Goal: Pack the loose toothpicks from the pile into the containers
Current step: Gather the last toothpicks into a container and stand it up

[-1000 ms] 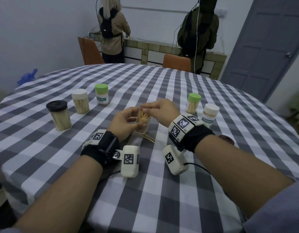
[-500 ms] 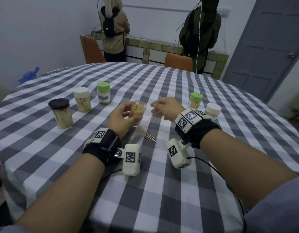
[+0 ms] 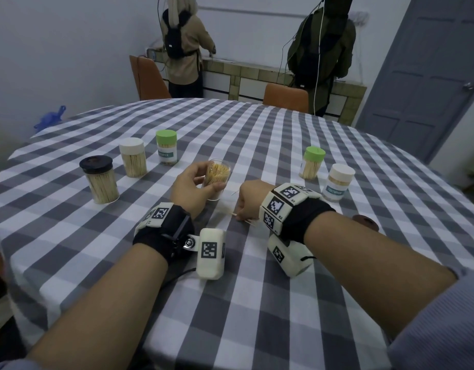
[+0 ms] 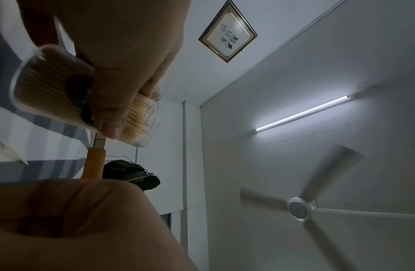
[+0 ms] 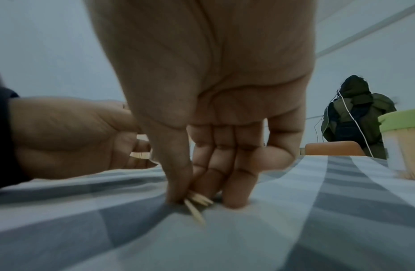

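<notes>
We see the checkered surface carrying five capped containers, three at left and two at right. Our left hand has its grip curled round a clear open container packed with toothpicks, tilted, while our right hand pinches the few loose toothpicks against the cloth just beside it.
</notes>
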